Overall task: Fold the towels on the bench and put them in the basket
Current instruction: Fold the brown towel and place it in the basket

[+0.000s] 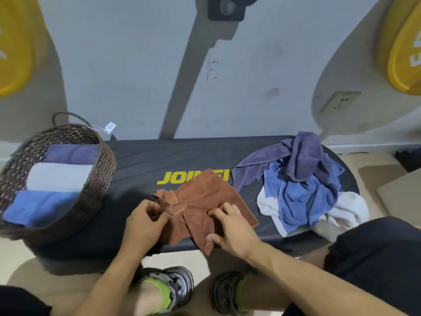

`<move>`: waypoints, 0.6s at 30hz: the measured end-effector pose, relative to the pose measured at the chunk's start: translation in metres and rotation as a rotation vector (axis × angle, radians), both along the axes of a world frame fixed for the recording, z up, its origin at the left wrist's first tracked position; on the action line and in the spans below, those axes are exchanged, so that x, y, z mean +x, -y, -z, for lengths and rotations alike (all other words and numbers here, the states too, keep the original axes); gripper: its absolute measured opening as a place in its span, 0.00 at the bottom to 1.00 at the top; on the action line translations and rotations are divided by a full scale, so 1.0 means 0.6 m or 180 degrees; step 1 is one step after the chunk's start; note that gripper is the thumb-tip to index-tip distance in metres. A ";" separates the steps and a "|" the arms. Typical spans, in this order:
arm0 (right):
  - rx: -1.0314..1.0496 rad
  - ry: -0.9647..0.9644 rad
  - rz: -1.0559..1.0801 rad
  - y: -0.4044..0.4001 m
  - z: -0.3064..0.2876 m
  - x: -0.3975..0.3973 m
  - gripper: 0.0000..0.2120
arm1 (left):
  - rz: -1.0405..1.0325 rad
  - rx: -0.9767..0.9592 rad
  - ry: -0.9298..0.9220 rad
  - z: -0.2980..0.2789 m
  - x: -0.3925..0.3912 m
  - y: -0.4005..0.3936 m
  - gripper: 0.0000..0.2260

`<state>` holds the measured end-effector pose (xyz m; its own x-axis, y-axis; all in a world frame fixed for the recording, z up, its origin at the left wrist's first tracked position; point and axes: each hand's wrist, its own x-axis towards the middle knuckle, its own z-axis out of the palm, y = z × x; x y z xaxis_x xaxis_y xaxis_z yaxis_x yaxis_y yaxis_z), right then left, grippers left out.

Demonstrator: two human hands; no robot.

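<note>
A rust-brown towel (202, 197) lies crumpled on the black bench (145, 160), near its front edge. My left hand (143, 224) pinches the towel's bunched left corner. My right hand (230, 231) pinches a fold in the towel's right half, thumb on its near edge. A wicker basket (100, 179) stands on the bench's left end; inside it lie three folded towels, purple (73, 153), white (57, 176) and blue (38, 206). On the right end sits a loose pile of purple (305, 156), blue (303, 199) and white (346, 210) towels.
The bench stands against a grey wall (127, 76) with a power socket (339, 102) at the right. Yellow weight plates (403, 49) hang at both upper corners. My knees and shoes (173, 286) are below the bench's front edge. A paper tag (110, 127) dangles from the basket.
</note>
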<state>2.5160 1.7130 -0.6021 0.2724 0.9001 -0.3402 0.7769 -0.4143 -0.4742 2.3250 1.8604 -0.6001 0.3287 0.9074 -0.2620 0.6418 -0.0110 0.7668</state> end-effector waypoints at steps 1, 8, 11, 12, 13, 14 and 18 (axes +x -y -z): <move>-0.0010 -0.0019 -0.0011 -0.005 0.001 0.002 0.24 | -0.0011 0.0006 -0.0078 0.001 -0.001 -0.005 0.11; 0.0447 -0.0935 0.0172 -0.018 -0.024 0.003 0.07 | -0.0216 0.0564 -0.0320 -0.039 0.014 -0.003 0.12; 0.0951 -0.1728 0.0787 -0.023 -0.043 -0.002 0.07 | 0.0182 0.1105 0.0274 -0.079 0.036 0.032 0.17; 0.1087 -0.1997 0.1003 -0.025 -0.049 -0.003 0.07 | 0.0488 0.0939 0.0552 -0.092 0.046 0.049 0.19; 0.1200 -0.2256 0.1191 -0.028 -0.054 -0.004 0.07 | 0.0805 0.0730 0.0706 -0.100 0.058 0.066 0.21; 0.1292 -0.2535 0.1350 -0.030 -0.060 -0.004 0.07 | 0.1047 0.0582 0.0756 -0.103 0.068 0.082 0.23; 0.1405 -0.3696 0.1815 -0.031 -0.085 0.009 0.06 | 0.0717 0.0481 0.0972 -0.098 0.092 0.101 0.13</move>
<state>2.5215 1.7315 -0.5511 0.3960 0.8523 -0.3417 -0.3814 -0.1858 -0.9056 2.3803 1.7997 -0.5411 0.5657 0.8246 0.0093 0.3534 -0.2526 0.9007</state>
